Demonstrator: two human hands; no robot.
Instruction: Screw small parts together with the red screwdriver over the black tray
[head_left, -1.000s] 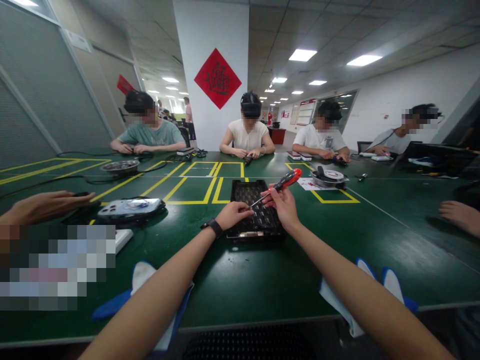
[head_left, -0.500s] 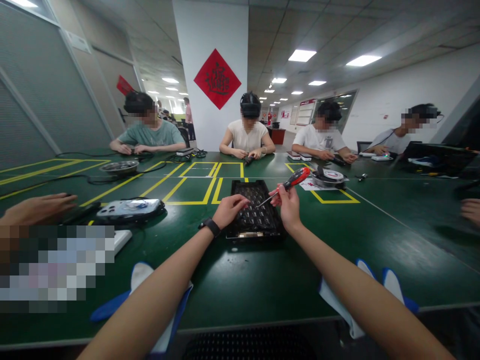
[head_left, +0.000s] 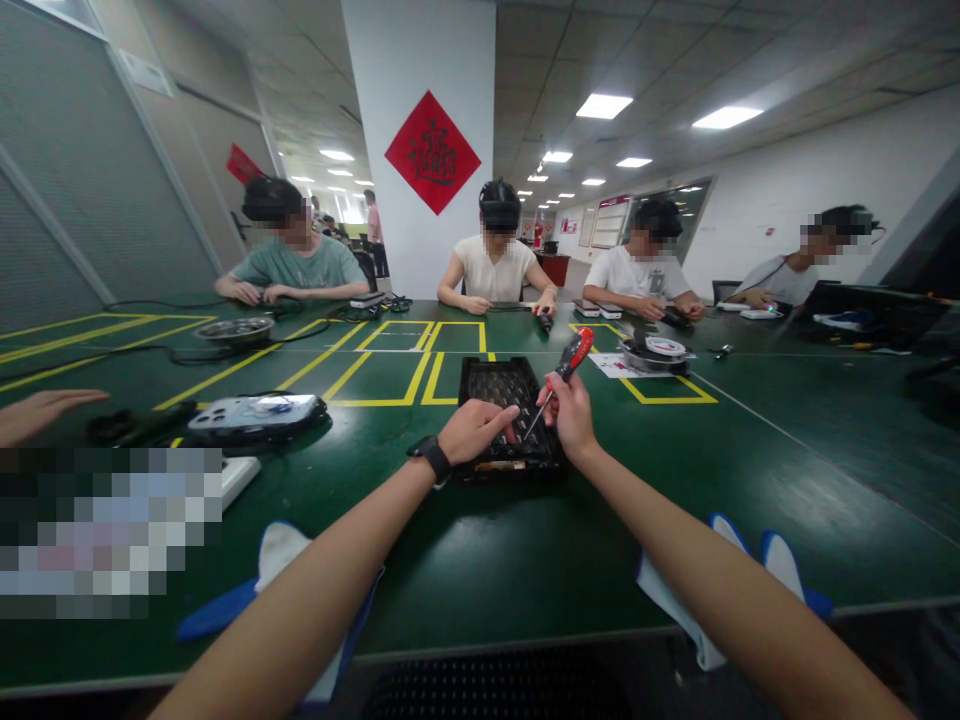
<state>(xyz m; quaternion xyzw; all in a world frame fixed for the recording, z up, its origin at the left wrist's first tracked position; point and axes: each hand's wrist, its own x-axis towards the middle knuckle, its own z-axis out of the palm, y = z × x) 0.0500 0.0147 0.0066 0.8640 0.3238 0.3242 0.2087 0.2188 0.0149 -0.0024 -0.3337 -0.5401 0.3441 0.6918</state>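
My right hand (head_left: pixel 572 415) is closed round a screwdriver (head_left: pixel 577 350) with a red and black handle. The screwdriver leans, its thin shaft pointing down to the left over a black tray-like case (head_left: pixel 491 375). Rows of small shiny parts show inside the case; their kind is too small to tell. My left hand (head_left: pixel 476 430), with a dark band on the wrist, reaches over the case's left side. Its thumb points right, apart from a fingertip below it, and the other fingers are partly hidden. I see nothing held in it.
Blue-and-white gloves (head_left: pixel 784 570) lie under my forearms. At left are a phone (head_left: pixel 255 413) on a black device and another person's hand (head_left: pixel 49 412). A metal dish (head_left: pixel 656 352) stands back right, another (head_left: pixel 236 332) back left. Several people sit across the green table (head_left: pixel 480 580).
My left hand has drawn away from the screwdriver tip, then moved right and nearer over the case. The screwdriver now stands steeper, its tip nearer me. The other person's hand at left has pulled back.
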